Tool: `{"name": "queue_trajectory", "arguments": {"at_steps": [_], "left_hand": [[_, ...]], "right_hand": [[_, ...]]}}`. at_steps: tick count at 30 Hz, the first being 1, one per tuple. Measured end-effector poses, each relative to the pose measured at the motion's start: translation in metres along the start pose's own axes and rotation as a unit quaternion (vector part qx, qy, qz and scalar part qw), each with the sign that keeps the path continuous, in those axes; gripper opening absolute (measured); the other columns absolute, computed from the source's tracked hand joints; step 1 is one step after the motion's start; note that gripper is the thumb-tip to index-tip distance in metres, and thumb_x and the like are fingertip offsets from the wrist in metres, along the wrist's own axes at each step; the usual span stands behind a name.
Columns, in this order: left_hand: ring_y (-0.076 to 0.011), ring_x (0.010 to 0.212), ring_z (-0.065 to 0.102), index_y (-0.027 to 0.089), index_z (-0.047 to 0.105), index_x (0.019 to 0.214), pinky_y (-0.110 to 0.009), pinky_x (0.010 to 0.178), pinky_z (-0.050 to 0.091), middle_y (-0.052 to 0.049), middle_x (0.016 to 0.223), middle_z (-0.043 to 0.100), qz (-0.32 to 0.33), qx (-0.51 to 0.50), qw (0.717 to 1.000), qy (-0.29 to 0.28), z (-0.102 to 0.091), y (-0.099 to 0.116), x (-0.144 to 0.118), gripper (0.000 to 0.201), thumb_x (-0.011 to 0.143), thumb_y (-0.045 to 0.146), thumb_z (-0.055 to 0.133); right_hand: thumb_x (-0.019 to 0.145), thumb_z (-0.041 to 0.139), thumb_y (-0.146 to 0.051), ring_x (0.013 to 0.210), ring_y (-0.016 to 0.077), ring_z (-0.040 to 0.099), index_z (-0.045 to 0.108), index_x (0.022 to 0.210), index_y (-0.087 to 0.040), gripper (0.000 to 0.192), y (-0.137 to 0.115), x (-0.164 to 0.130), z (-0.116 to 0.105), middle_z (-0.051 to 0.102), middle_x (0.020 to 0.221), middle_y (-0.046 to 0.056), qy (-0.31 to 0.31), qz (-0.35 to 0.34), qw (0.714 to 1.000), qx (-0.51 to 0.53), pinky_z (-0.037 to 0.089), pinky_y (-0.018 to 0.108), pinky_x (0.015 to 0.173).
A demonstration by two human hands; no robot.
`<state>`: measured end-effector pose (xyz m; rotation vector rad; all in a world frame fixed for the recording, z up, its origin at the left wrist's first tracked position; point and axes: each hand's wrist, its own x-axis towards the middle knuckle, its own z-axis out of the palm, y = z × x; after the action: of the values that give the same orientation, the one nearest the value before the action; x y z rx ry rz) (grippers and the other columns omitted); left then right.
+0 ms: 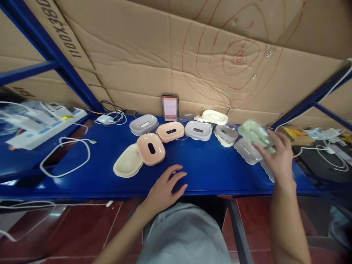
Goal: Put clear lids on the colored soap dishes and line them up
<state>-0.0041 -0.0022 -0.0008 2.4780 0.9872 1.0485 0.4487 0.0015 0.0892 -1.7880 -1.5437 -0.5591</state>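
Note:
My right hand (277, 152) grips a green soap dish (254, 132), blurred by motion, above a grey soap dish (246, 151) at the right of the blue table. Over the table's front edge hovers my left hand (167, 185), fingers apart and nothing in it. Ahead of that hand, a pink soap dish (155, 158) overlaps a cream oval dish (128, 163). Farther back stand another pink soap dish (171, 136), a grey one (144, 126) and a light grey one (198, 136). A cream piece (215, 117) lies behind a stacked grey dish (227, 134).
A phone-like device (170, 108) leans against the cardboard wall (132, 58). On the left lie a power strip (46, 126) and a white cable (66, 176). Blue frame posts (74, 80) rise at the sides. A small yellow-topped box (298, 135) and cables sit at right.

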Motion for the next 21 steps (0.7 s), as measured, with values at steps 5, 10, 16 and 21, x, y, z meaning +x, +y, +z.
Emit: {"name": "queue_trajectory", "arguments": {"at_steps": [5, 10, 16, 21], "left_hand": [[-0.0265, 0.114, 0.073, 0.022, 0.068, 0.121, -0.042, 0.099, 0.064, -0.012, 0.127, 0.068, 0.013, 0.052, 0.999, 0.000, 0.006, 0.001, 0.001, 0.019, 0.104, 0.028, 0.062], [-0.0254, 0.109, 0.073, 0.021, 0.070, 0.117, -0.041, 0.096, 0.063, -0.012, 0.125, 0.070, 0.016, 0.059, 0.998, -0.007, 0.006, 0.001, 0.001, 0.017, 0.105, 0.027, 0.059], [-0.0255, 0.104, 0.073, 0.019, 0.070, 0.113, -0.042, 0.093, 0.062, -0.012, 0.120, 0.072, 0.032, 0.085, 0.996, -0.025, 0.008, 0.001, 0.003, 0.015, 0.107, 0.024, 0.057], [-0.0251, 0.105, 0.073, 0.019, 0.071, 0.114, -0.042, 0.093, 0.062, -0.012, 0.121, 0.072, 0.023, 0.085, 0.996, -0.023, 0.008, 0.002, 0.004, 0.016, 0.106, 0.024, 0.058]], "right_hand": [[0.082, 0.084, -0.053, 0.100, 0.0283, 0.068, 0.075, 0.128, -0.010, 0.064, 0.057, 0.066, 0.049, 0.063, 0.130, 0.028, -0.099, 0.078, 0.988, -0.092, 0.045, 0.042, 0.083], [0.085, 0.080, -0.047, 0.092, 0.0238, 0.065, 0.075, 0.110, -0.009, 0.045, 0.059, 0.076, 0.082, 0.068, 0.112, 0.023, -0.109, 0.052, 0.991, -0.065, 0.043, 0.041, 0.080], [0.109, 0.048, -0.043, 0.125, 0.0332, 0.064, 0.068, 0.133, -0.010, 0.045, -0.014, 0.044, 0.079, 0.070, 0.131, 0.026, -0.115, -0.066, 0.991, 0.005, 0.044, 0.050, 0.107], [0.106, 0.059, -0.048, 0.150, 0.0352, 0.049, 0.053, 0.157, -0.023, 0.057, -0.111, 0.019, 0.103, 0.057, 0.160, 0.013, -0.221, -0.258, 0.937, 0.081, 0.035, 0.058, 0.123]]}}
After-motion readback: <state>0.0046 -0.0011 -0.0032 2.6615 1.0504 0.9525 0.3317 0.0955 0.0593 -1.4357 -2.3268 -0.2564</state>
